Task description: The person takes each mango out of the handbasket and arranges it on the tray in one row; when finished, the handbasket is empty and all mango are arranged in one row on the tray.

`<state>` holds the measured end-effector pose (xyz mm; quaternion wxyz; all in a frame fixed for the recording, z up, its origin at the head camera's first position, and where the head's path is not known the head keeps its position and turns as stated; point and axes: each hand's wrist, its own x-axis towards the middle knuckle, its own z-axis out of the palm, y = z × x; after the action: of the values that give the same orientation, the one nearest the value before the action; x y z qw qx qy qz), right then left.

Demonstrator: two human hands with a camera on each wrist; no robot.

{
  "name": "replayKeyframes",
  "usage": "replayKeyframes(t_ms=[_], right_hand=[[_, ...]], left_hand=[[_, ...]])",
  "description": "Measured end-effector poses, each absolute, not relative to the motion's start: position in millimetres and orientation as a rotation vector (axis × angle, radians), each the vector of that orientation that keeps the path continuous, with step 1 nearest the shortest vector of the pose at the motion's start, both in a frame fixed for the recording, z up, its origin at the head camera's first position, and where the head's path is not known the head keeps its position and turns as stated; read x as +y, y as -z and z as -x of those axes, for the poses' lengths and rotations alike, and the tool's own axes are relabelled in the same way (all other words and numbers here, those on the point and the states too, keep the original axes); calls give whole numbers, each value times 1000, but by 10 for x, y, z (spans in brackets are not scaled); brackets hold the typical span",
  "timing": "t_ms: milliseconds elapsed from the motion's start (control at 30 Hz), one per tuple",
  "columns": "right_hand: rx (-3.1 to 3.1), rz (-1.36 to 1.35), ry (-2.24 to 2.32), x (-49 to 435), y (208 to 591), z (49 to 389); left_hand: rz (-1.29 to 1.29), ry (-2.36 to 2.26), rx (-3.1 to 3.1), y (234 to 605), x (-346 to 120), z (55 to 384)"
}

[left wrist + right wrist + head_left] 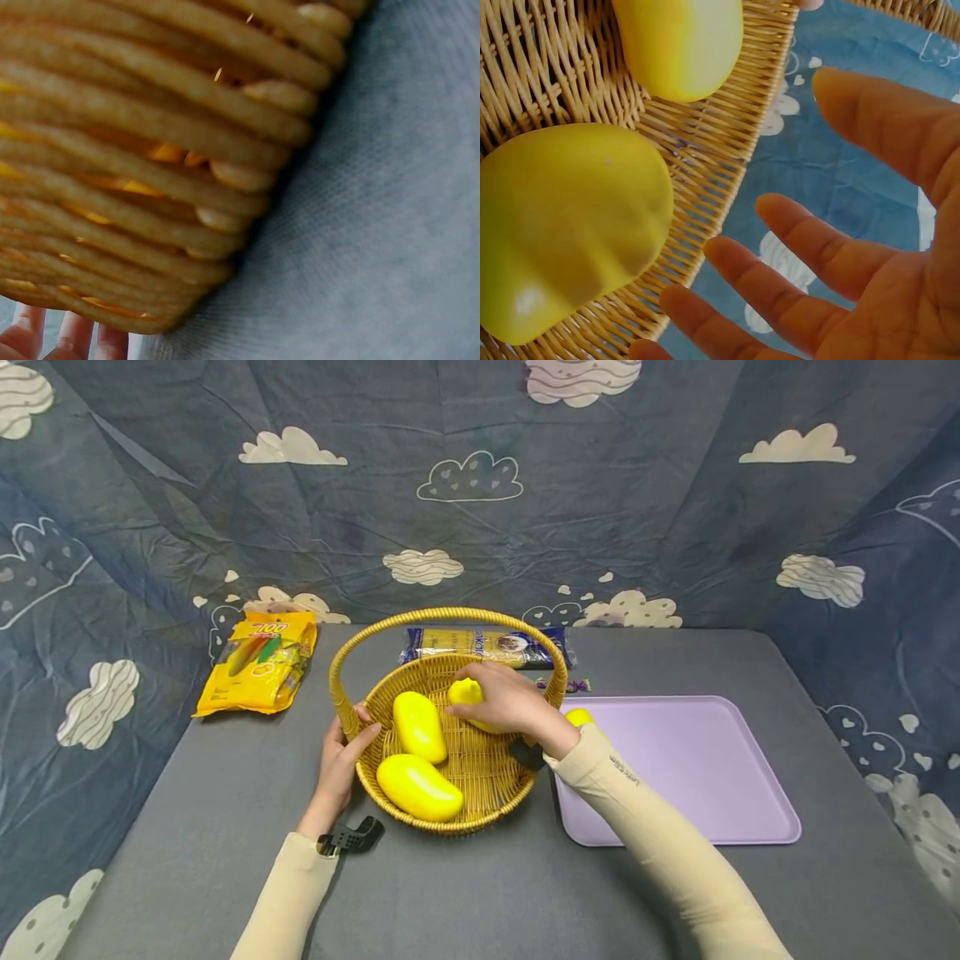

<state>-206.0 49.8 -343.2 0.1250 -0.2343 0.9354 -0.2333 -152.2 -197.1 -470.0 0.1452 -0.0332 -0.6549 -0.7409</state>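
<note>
A wicker basket (480,822) with a tall arched handle stands mid-table with yellow mangoes inside. My left hand (341,764) grips its left rim, the thumb over the edge and the fingers outside; the left wrist view shows fingertips (71,334) beyond the weave. Two mangoes, one upper (418,727) and one lower (420,787), lie in the left half. Over a third mango (467,692) at the back right is my right hand (510,697), partly covering it. In the right wrist view the fingers (776,292) are spread, apart from the nearest mango (577,225).
A lilac tray (690,768) lies right of the basket, with another mango (578,717) at its upper left, partly behind my right forearm. Behind the basket are a blue-and-yellow packet (480,643) and a purple-wrapped sweet (577,685). A yellow bag (255,664) stands back left.
</note>
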Motion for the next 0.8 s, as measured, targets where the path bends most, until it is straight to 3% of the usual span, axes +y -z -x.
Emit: replayKeyframes(t_ms=[800], right_hand=[[2738,574,427,391,3578,2250]], left_hand=[[118,2138,-1877,4695,-1972,1521]])
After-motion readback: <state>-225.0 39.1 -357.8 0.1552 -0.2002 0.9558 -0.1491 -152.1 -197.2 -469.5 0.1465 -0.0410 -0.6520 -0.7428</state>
